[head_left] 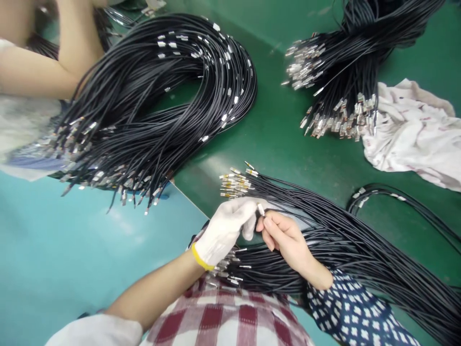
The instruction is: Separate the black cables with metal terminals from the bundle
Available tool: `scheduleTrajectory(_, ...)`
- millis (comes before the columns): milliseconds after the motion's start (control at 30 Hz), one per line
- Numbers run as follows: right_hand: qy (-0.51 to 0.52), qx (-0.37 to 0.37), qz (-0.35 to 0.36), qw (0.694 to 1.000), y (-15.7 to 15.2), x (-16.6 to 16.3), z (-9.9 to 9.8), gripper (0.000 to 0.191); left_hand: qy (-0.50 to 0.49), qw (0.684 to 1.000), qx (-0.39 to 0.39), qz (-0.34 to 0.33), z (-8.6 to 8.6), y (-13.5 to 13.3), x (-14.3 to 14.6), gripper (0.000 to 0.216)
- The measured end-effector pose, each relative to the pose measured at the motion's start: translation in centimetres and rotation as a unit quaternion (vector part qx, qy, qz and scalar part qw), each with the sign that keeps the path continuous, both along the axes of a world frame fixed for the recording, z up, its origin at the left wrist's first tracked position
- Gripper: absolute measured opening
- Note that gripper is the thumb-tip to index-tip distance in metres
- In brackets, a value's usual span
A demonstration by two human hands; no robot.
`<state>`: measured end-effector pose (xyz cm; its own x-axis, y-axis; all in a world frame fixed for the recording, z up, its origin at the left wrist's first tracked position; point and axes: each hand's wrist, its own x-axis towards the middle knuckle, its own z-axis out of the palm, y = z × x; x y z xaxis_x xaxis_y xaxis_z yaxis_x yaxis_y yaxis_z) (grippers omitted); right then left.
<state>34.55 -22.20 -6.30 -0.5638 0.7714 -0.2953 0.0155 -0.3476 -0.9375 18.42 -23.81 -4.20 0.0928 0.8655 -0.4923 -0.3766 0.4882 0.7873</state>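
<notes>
The right hand point(288, 235), bare, is pinching a small metal connector point(261, 209) near its lower end, so the piece could be slipping out if the fingertips are pressing too weakly on so narrow a thing; the cloth of the glove on the left hand point(228, 218) could also be catching on its edge, and the loose cables below could be tangling with this one and tugging it; the right thumb and forefinger are pressing together with almost no gap; the left hand is curving its fingers close beside the connector, its opening being narrow, but I cannot tell whether it is gripping or only touching; the connector is standing between the two hands, a little tilted.

Under the hands, toward the body, a lower cable bundle point(266, 269) is lying; just beyond the left hand, yellow-marked ends point(236, 185) are showing, and their upper cable bundle point(331, 216) is stretching to the right past the right hand; farther beyond, on the green table point(273, 129), another bundle point(349, 53) is lying beside a crumpled cloth point(414, 129); far beyond the left hand, a big loop of cables point(122, 91) is resting near another person's arm point(39, 74).
</notes>
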Motion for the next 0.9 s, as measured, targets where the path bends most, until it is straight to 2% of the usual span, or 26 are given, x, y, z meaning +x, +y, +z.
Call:
scheduleTrajectory(133, -0.003, 0.031, -0.008, 0.999, -0.1, -0.2, -0.1, 0.036, 0.049, 0.998, -0.047, 0.015, 0.6, 0.2, 0.8, 0.029)
scheduleTrajectory(233, -0.012, 0.042, -0.023, 0.999, -0.3, -0.4, 0.0, 0.037, 0.048, 0.996, -0.061, 0.037, 0.8, 0.2, 1.4, 0.029)
scheduleTrajectory(600, -0.026, 0.014, -0.042, 0.999, -0.6, -0.9, 0.1, 0.042, 0.089, 0.990, -0.097, 0.057, 0.8, 0.0, 2.1, 0.033)
scheduleTrajectory(767, -0.001, -0.004, -0.024, 1.000, -0.3, -0.6, 0.0, 0.040, 0.051, 0.995, -0.080, 0.037, 0.3, -0.2, 1.6, 0.034)
scheduleTrajectory(900, 0.014, -0.027, -0.009, 0.999, 0.0, -0.2, 0.1, 0.041, -0.021, 0.999, -0.029, 0.035, -0.3, -0.2, 0.7, 0.037)
